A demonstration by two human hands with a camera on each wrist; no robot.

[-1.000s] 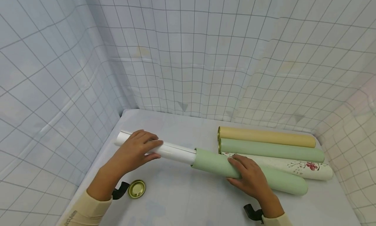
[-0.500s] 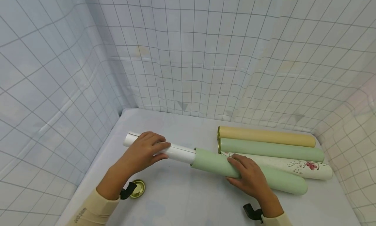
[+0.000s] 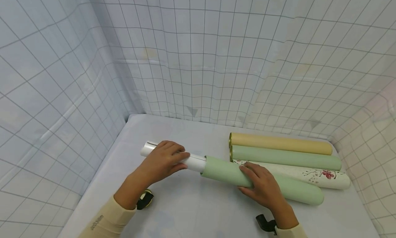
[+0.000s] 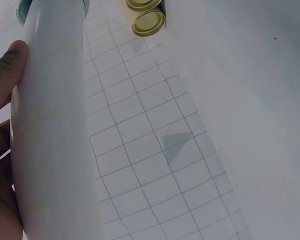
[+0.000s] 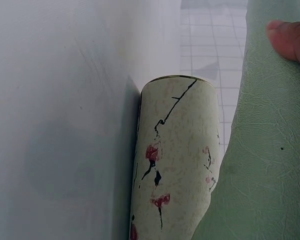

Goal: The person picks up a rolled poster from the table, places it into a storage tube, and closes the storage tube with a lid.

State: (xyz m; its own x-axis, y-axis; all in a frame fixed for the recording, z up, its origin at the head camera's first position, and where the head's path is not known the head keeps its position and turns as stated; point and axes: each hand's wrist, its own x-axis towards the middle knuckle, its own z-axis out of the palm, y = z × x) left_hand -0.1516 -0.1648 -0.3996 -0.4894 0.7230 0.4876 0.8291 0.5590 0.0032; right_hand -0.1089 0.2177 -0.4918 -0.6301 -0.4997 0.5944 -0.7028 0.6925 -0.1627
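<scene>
A roll of white glossy paper (image 3: pixel 196 162) runs partly into the mouth of a light green tube (image 3: pixel 222 170). My left hand (image 3: pixel 165 159) grips the roll between its outer end and the tube; in the left wrist view the thumb lies along the white roll (image 4: pixel 57 125). My right hand (image 3: pixel 261 183) holds the green tube around its middle, and the right wrist view shows a fingertip on the textured green tube (image 5: pixel 275 130). How far the roll reaches inside the tube is hidden.
Beyond the right hand lie a yellow tube (image 3: pixel 281 143), another green tube (image 3: pixel 287 158) and a flower-patterned tube (image 3: pixel 335 179), side by side. A gold lid (image 3: pixel 148 201) is mostly covered by the left wrist's black camera mount. Grid-patterned cloth (image 3: pixel 216 59) walls surround the table.
My left hand has moved right with the white roll, so less of the roll sticks out of the green tube. The right hand and the green tube stay in place.
</scene>
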